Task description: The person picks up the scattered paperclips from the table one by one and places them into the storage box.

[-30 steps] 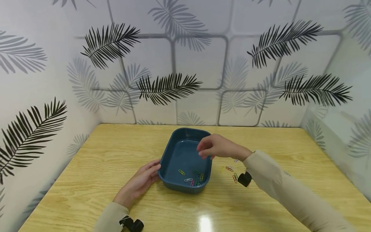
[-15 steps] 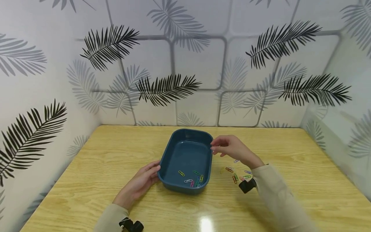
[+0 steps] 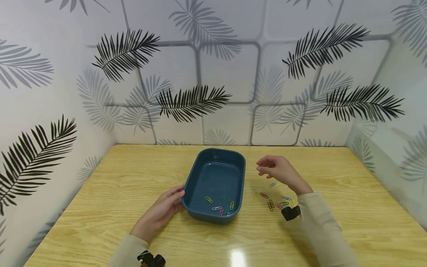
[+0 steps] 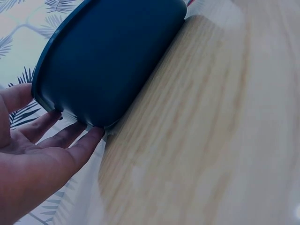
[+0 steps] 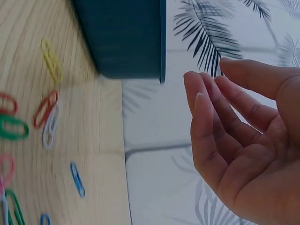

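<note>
We count one table [image 3: 143, 159], one tray [image 3: 217, 180], two hands [image 3: 163, 210] [image 3: 281, 172], at least seven paper clips [image 3: 216, 208] inside the tray and at least eight beside it.

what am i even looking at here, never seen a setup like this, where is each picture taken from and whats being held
There is no robot here, just one person working bare-handed. The wide pictures come from a camera worn on the head, looking forward and down. The two closer ones come from a small camera on each wrist, facing that side's work. On the wooden table sits a blue box with coloured paper clips inside, and loose clips lie to its right. The left hand rests its fingertips against the box's side. The right hand is raised beside the box, with nothing visible in it.
</note>
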Demonstrator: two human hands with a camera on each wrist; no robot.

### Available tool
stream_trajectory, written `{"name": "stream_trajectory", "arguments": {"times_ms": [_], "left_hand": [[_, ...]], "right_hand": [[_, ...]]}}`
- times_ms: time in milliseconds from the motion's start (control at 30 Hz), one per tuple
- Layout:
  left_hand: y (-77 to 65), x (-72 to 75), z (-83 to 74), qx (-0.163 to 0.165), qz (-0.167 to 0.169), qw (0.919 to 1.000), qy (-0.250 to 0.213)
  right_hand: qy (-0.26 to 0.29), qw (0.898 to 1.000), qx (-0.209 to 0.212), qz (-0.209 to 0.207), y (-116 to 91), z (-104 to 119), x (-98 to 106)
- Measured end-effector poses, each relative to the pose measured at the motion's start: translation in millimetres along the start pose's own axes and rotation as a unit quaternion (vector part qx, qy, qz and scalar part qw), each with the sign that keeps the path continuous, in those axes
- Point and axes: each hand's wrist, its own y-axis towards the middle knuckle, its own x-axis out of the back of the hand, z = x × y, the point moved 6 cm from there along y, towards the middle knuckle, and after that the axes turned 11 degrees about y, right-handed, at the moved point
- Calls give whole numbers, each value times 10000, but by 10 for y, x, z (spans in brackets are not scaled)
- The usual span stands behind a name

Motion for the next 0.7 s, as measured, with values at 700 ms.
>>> {"name": "stream_trajectory", "arguments": {"times_ms": [700], "left_hand": [[-2,-12,-6,8,33,10000,-13]], "right_hand": [[-754,9873,-1210,700,-228,-570,475]]}}
